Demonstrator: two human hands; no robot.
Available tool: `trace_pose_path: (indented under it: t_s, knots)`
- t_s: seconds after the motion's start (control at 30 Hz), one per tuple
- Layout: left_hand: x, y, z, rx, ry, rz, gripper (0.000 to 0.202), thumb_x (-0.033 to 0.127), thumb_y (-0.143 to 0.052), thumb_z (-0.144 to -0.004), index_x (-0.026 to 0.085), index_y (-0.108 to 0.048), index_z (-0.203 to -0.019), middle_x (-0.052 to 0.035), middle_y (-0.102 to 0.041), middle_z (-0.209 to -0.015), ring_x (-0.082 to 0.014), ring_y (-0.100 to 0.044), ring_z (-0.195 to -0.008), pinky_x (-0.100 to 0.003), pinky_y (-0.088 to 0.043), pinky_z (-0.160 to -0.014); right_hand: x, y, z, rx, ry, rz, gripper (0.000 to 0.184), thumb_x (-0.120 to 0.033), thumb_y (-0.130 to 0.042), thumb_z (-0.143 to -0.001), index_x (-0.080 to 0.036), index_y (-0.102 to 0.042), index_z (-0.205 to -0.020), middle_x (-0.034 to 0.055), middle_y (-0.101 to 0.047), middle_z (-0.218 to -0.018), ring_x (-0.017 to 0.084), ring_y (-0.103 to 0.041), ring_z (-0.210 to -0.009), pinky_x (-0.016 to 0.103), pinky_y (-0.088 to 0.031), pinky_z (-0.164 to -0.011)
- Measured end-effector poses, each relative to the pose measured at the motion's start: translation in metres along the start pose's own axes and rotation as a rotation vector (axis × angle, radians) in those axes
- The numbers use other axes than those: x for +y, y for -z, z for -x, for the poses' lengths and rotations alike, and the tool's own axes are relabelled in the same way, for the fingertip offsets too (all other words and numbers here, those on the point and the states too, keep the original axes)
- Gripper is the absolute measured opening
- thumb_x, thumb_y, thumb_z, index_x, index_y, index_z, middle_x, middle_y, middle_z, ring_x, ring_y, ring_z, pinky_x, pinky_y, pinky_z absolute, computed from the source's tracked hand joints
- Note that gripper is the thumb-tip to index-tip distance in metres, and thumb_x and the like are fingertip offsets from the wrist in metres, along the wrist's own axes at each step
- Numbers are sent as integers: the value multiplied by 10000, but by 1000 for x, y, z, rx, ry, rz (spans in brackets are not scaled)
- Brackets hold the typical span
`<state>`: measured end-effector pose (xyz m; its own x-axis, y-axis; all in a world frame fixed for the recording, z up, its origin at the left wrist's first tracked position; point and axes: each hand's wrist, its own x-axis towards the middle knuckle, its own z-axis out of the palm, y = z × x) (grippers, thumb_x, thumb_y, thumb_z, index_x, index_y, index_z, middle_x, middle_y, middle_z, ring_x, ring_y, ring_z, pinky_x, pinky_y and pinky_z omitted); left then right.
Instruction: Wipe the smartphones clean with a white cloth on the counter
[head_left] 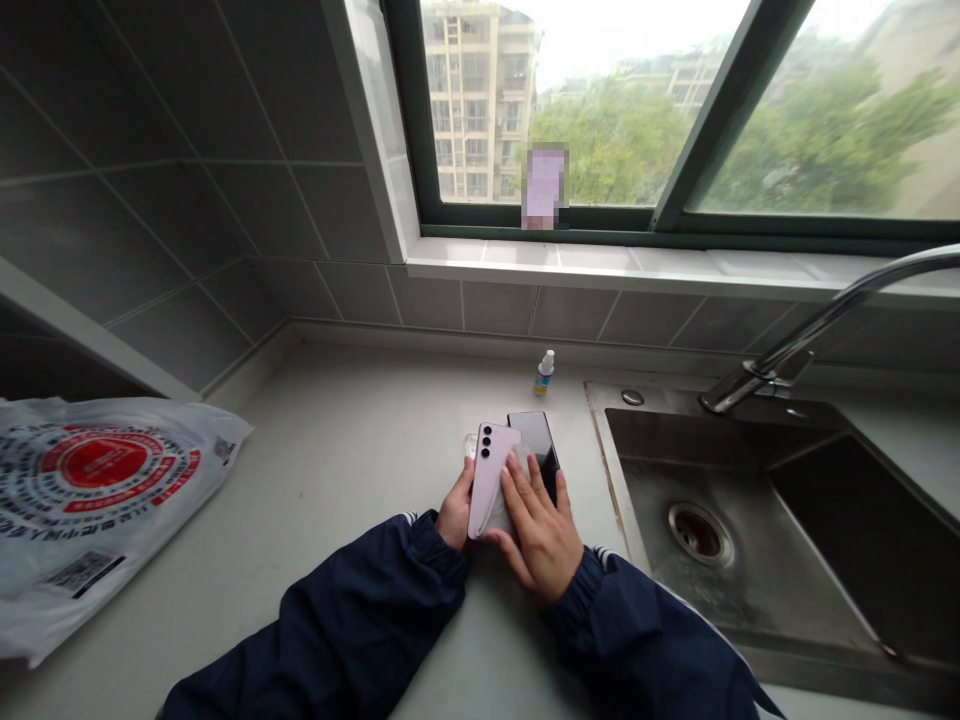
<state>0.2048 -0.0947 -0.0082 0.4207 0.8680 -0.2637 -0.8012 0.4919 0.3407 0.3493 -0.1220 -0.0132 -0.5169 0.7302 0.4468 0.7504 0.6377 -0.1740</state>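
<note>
My L hand (pixel 454 511) holds a lilac phone (pixel 491 480) at its lower edge, back up, w/ 3 black camera lenses at the top. L fingers are behind the phone, so can't tell if they're together or apart. My R hand (pixel 538 537) presses a thin white cloth (pixel 500 507) on the phone's back, fingers spread apart on top, thumb low near the bottom edge. Phone is center-frame, just above the counter, tilted.

Right behind it a black phone (pixel 535 442) lies on the pale countertop (pixel 337 470), glossy, touching the lilac one's upper edge. Something clear sits by the L side of the lilac phone, too small to tell.

Upper middle, by the tiled wall (pixel 570 310): small spray bottle (pixel 544 372), white cap, blue-yellow label, contents can't tell. Right: stainless sink (pixel 750 540), brushed, smudged basin w/ round metal drain (pixel 699 532), curved chrome faucet (pixel 825 322) above. Far L: crumpled white plastic bag (pixel 97 500), red round print, lying flat.
</note>
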Motion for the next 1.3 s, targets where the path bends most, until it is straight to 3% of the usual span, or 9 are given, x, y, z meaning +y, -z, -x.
trace_pose_path:
  t_s: [0.17, 0.27, 0.37, 0.6, 0.8, 1.03, 1.17, 1.3]
  knots:
    - [0, 2, 0, -10, -19, 8, 639, 493, -305, -982, 64, -406, -1444, -173, -644, -1274, -255, -529, -1285, -357, -307, -1143, 2, 5, -3, 53, 23, -67, 679, -359, -468, -960, -111, -207, -1536, 180, -262, -1562, 382, -140, -1472, 678, -134, -1129]
    - [3, 7, 1, 88, -23, 19, 645, 514, -381, -960, 40, -475, -1387, -169, -713, -1121, -255, -633, -1141, -332, -386, -1083, -9, 11, 1, 57, 155, -149, 617, -260, -473, -950, -104, -271, -1512, 169, -349, -1530, 328, -223, -1463, 610, -193, -1157]
    - [5, 9, 0, 159, -38, 11, 651, 542, -423, -936, 28, -543, -1316, -164, -741, -989, -270, -675, -1041, -344, -441, -1027, -14, 11, 4, 18, 200, -176, 589, -247, -472, -951, -94, -306, -1495, 167, -394, -1506, 299, -266, -1453, 562, -262, -1153]
    - [0, 1, 0, 128, -62, 28, 644, 499, -324, -977, 8, -492, -1358, -194, -704, -1125, -267, -609, -1177, -363, -347, -1121, -6, 1, 4, -16, 79, -110, 624, -357, -457, -964, -93, -293, -1505, 221, -217, -1569, 368, -190, -1464, 620, -294, -1103]
    - [1, 1, 1, 83, -45, 11, 657, 522, -339, -969, 8, -516, -1338, -195, -703, -1136, -278, -577, -1224, -371, -322, -1137, -8, 4, 6, 0, 87, -139, 578, -337, -468, -957, -174, -337, -1496, 201, -119, -1598, 383, -209, -1456, 643, -285, -1091]
    - [4, 1, 2, 102, -39, 10, 639, 537, -376, -953, 42, -550, -1317, -179, -718, -1110, -292, -628, -1152, -391, -402, -1077, -14, 4, 7, 45, 90, -136, 581, -270, -470, -946, -140, -329, -1495, 151, -342, -1539, 324, -233, -1461, 586, -216, -1159]
    - [5, -2, 5, 134, 47, -29, 650, 581, -370, -938, 66, -605, -1256, -173, -733, -1060, -300, -655, -1101, -395, -439, -1040, -20, 6, 8, -34, 200, -131, 614, -323, -504, -938, -138, -328, -1496, 133, -321, -1551, 329, -227, -1462, 599, -120, -1182]
    - [3, -5, 3, 163, -29, -17, 604, 526, -364, -960, 47, -602, -1240, -174, -723, -1085, -278, -640, -1129, -367, -417, -1066, -15, 4, 7, -26, 120, -80, 632, -343, -479, -949, -150, -281, -1518, 133, -293, -1562, 317, -227, -1464, 590, -51, -1185]
